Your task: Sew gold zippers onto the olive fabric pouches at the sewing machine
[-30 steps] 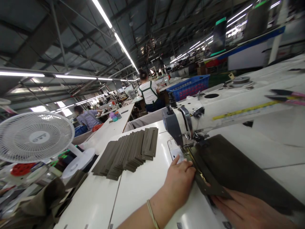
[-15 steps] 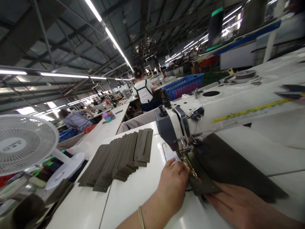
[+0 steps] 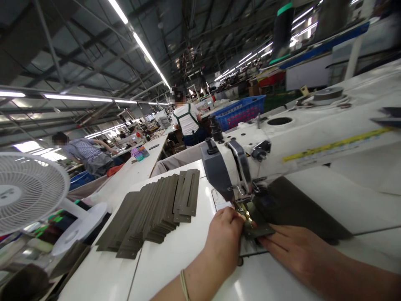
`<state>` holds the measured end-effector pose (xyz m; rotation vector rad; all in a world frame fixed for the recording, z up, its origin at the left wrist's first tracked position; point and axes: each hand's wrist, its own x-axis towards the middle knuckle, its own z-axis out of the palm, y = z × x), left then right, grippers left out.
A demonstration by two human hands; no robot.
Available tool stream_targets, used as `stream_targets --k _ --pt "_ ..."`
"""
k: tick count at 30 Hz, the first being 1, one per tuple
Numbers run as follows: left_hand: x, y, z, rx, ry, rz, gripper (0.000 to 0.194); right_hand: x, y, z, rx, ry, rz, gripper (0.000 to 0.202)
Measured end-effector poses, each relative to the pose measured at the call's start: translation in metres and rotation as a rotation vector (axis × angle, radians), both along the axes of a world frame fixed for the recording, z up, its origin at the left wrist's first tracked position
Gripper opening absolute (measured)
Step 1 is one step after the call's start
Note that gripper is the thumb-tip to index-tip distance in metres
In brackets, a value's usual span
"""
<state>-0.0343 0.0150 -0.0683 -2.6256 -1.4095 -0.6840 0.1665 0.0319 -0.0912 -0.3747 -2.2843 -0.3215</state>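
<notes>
A dark olive fabric piece with a gold zipper (image 3: 248, 215) lies under the needle end of a white and grey sewing machine (image 3: 216, 169). My left hand (image 3: 224, 234) has its fingers curled on the piece's left edge, close to the presser foot. On the near right corner of the fabric piece (image 3: 260, 230), my right hand (image 3: 296, 250) pinches the edge; its thumb is partly hidden. A larger dark sheet (image 3: 308, 211) extends to the right beneath the machine arm. Left of the machine, several olive strips with slots (image 3: 156, 205) overlap in a fanned row.
A white fan (image 3: 34, 192) stands at the left. Scissors (image 3: 388, 117) and a yellow measuring tape (image 3: 338, 144) lie on the machine arm. Behind are a blue basket (image 3: 239, 110) and two people, one in white (image 3: 187, 121), one in stripes (image 3: 86, 150).
The fabric piece has slid farther under the machine, away from me. My right hand has moved forward and left with it. The person in stripes has straightened up and shifted left.
</notes>
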Motion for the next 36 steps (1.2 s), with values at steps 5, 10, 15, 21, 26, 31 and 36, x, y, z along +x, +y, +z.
stream_targets --k 5,10,15,21,26,31,36 --pt "0.003 -0.007 0.004 -0.062 -0.023 0.007 0.025 0.004 -0.004 0.002 -0.105 -0.015 0.014 0.032" --pt "0.009 -0.016 0.01 -0.083 -0.015 0.056 0.014 0.003 0.008 0.011 -0.26 -0.003 -0.131 0.015" --pt "0.012 -0.022 0.011 -0.098 0.011 0.116 0.012 -0.004 0.03 0.021 -0.544 -0.151 -0.164 0.014" --pt "0.013 -0.023 0.009 -0.141 -0.023 0.121 0.024 -0.003 0.042 0.023 -0.536 -0.123 -0.217 0.028" --pt "0.012 -0.026 0.01 -0.141 -0.061 0.103 0.034 -0.002 0.047 0.02 -0.578 -0.082 -0.237 0.015" --pt "0.013 -0.025 0.015 -0.143 0.006 0.095 0.035 0.0 0.054 0.022 -0.619 -0.143 -0.252 0.014" --pt "0.015 -0.022 0.021 -0.157 0.089 0.077 0.035 -0.001 0.055 0.021 -0.592 -0.178 -0.334 0.017"
